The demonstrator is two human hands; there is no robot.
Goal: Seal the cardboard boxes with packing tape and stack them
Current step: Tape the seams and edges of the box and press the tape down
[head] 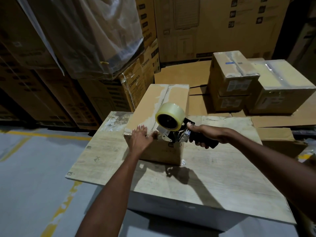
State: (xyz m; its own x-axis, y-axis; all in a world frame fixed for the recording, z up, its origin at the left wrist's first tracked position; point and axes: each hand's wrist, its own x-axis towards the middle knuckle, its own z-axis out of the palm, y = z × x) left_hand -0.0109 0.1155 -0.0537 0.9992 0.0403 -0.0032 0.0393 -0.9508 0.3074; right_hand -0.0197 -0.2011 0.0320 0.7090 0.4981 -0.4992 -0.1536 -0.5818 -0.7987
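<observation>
A long cardboard box [148,106] lies on a worn wooden table top [213,168], with torn tape traces along its top seam. My left hand [141,136] presses flat on the box's near top edge, fingers straight. My right hand [204,134] grips the black handle of a tape dispenser [172,127] carrying a clear tape roll. The dispenser's front end sits at the near end of the box's seam, just right of my left hand.
Three sealed boxes [234,77] are stacked on flat cardboard sheets [181,74] behind the table at right. Tall printed cartons [42,82] and a plastic-wrapped load [95,35] rise at left and rear. Grey floor with yellow lines [51,134] lies left.
</observation>
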